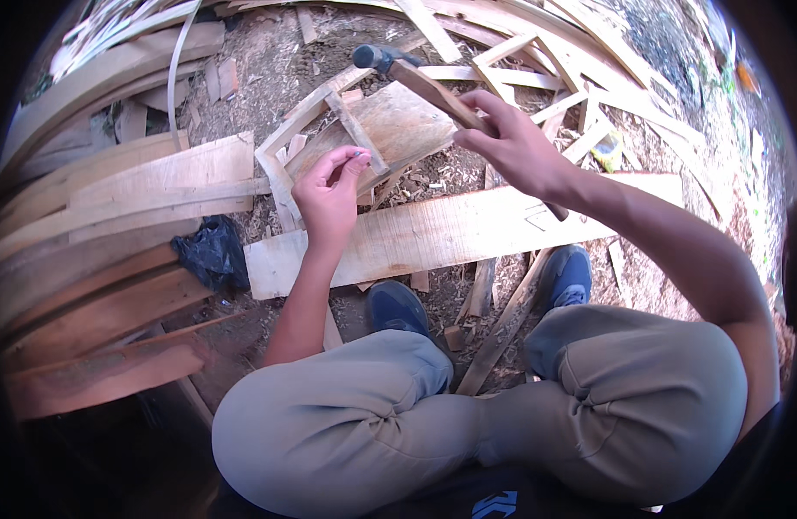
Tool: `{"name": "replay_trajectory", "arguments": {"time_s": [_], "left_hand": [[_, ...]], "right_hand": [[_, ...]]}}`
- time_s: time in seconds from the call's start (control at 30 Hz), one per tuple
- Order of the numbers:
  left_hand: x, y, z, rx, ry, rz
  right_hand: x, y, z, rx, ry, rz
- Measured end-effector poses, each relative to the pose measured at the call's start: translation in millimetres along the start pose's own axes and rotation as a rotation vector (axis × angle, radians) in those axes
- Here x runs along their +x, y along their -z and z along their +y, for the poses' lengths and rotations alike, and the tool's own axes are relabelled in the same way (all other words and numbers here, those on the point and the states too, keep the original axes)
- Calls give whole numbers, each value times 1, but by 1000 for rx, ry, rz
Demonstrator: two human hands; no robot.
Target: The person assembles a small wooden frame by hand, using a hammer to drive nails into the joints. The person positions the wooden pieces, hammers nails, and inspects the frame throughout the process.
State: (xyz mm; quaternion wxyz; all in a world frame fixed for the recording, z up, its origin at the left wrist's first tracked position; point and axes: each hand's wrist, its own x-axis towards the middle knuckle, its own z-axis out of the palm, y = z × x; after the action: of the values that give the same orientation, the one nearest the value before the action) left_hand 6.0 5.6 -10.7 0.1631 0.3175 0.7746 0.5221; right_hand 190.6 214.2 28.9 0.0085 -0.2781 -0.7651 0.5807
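Note:
My right hand [520, 143] is closed round the wooden handle of a hammer [437, 95]. Its dark metal head points up and left, raised over the wood. My left hand [329, 195] is closed in a pinch at thumb and forefinger; whatever tiny thing sits between the tips is too small to make out. Those fingertips are beside the slat of a small wooden frame [355, 131], which rests by a wide wooden block [407, 121]. Nearer to me, a long pale plank [450, 229] lies crosswise under both hands.
Stacked boards [156, 177] fill the left side, with a black plastic bag [215, 253] against them. Another angled wooden frame [537, 60] and long strips lie at the far right. Wood shavings cover the ground. My shoes [397, 307] stand just behind the plank.

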Motion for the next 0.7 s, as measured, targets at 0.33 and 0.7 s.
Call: {"name": "replay_trajectory", "arguments": {"time_s": [0.33, 0.7], "left_hand": [[6, 0, 4, 52, 11, -30], [2, -4, -8, 45, -84, 16]], "right_hand": [[-25, 43, -53, -170, 120, -107], [-35, 26, -48, -335, 101, -104]]}}
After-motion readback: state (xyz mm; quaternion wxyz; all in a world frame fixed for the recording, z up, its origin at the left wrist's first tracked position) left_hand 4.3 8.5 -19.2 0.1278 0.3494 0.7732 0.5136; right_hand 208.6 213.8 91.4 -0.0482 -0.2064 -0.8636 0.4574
